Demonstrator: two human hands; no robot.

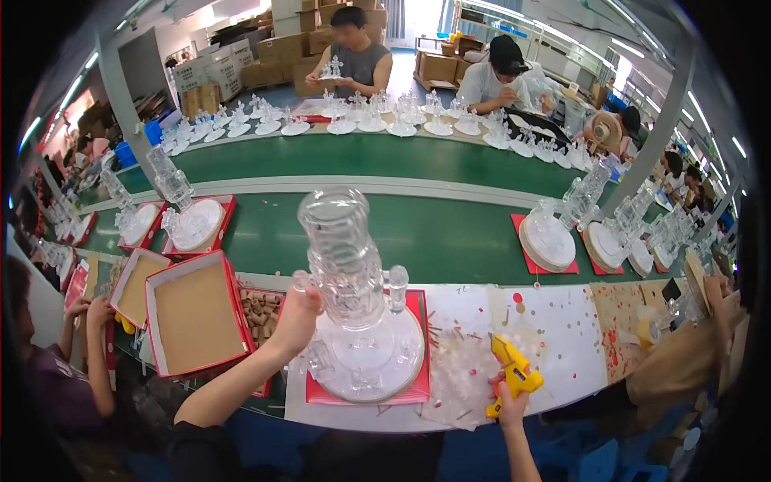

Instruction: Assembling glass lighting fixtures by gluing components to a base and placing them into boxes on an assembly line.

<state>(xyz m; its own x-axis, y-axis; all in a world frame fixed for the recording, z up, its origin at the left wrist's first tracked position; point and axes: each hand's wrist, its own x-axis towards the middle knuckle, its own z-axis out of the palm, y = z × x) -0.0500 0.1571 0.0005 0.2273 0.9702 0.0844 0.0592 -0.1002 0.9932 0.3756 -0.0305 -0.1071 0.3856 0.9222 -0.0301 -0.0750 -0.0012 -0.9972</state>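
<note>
In front of me a tall clear plastic tower [344,261] rises from a round white base [385,341], which sits in a shallow red box lid [422,386]. Small clear turrets stand around the tower's foot. My left hand [297,325] is closed at the tower's left side, its thumb upright by a small clear knob; some fingers are hidden. To the right, my right hand [511,399] grips a yellow glue gun [514,365] by its handle, nozzle pointing up and left. The gun is apart from the tower, above the littered white sheet.
Left are a red-edged cardboard box [197,313] and a tray of brown cardboard tubes [261,315]. The white sheet [562,321] carries red dots and glue scraps. Similar towers [550,237] stand along the green conveyor belt [450,233]. Co-workers sit at both sides and across.
</note>
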